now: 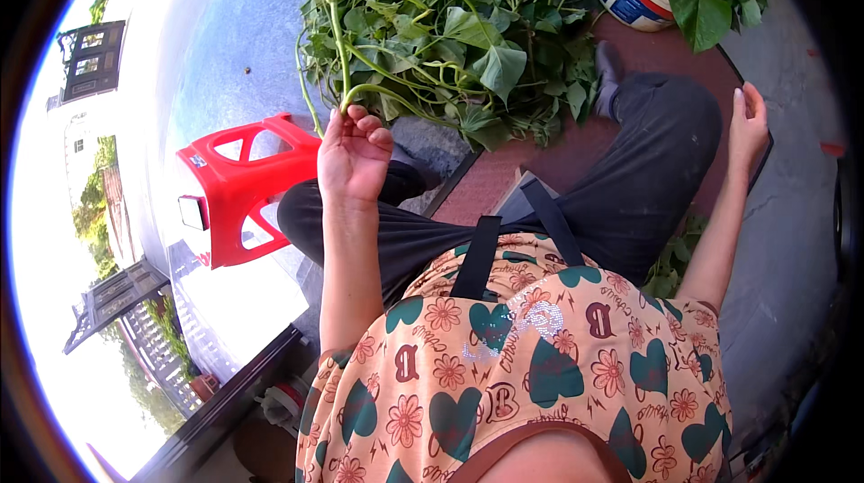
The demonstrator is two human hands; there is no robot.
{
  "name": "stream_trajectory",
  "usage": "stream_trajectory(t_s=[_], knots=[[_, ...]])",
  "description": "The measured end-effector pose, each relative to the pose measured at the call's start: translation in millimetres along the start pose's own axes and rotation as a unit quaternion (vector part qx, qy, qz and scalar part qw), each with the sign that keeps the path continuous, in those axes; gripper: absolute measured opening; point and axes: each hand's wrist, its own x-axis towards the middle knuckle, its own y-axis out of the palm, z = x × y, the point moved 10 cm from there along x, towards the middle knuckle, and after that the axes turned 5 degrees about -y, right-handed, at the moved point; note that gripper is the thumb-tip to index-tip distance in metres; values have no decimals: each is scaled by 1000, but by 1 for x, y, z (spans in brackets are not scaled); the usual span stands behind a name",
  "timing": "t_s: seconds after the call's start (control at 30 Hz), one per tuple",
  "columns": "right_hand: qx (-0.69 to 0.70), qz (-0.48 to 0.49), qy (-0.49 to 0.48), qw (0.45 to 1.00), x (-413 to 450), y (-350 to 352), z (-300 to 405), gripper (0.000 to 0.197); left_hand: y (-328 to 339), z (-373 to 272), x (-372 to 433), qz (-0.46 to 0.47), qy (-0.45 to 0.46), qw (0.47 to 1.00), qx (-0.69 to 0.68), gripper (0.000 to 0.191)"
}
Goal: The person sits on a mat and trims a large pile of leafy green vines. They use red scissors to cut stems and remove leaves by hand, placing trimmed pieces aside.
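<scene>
My left hand is raised palm up, with thumb and fingers pinching a green vine stem. The stem bends over at its top and runs into a large heap of leafy green vines, which look like sweet potato vines. The heap lies in front of my legs, partly on a dark red mat. My right hand is held out at the right, beyond my knee, with thumb and fingers slightly apart. No object shows in it.
A red plastic stool stands left of my knee, with a small device at its side. At the top right is a blue-and-white bucket of leaves. More leaves lie behind my right thigh. Grey concrete floor extends right.
</scene>
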Motion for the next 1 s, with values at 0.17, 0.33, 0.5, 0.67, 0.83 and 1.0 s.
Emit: stream_trajectory(t_s=[0.17,0.33,0.5,0.67,0.83,1.0], knots=[[271,115,-191,936,-51,26,263,16,6,19,-15,4,-2,1000,-24,24],[379,286,-349,808,-178,129,396,22,7,38,-16,-16,-19,999,-23,24],[335,432,-315,776,-217,196,391,17,2,62,-28,-4,-138,950,281,41],[229,410,-426,774,-214,189,376,20,2,12,-29,-98,80,873,471,38],[194,394,-459,772,-234,181,383,21,20,21,18,-61,149,865,476,37],[160,397,-398,811,-250,184,376,16,15,11,43,-101,182,868,452,21]])
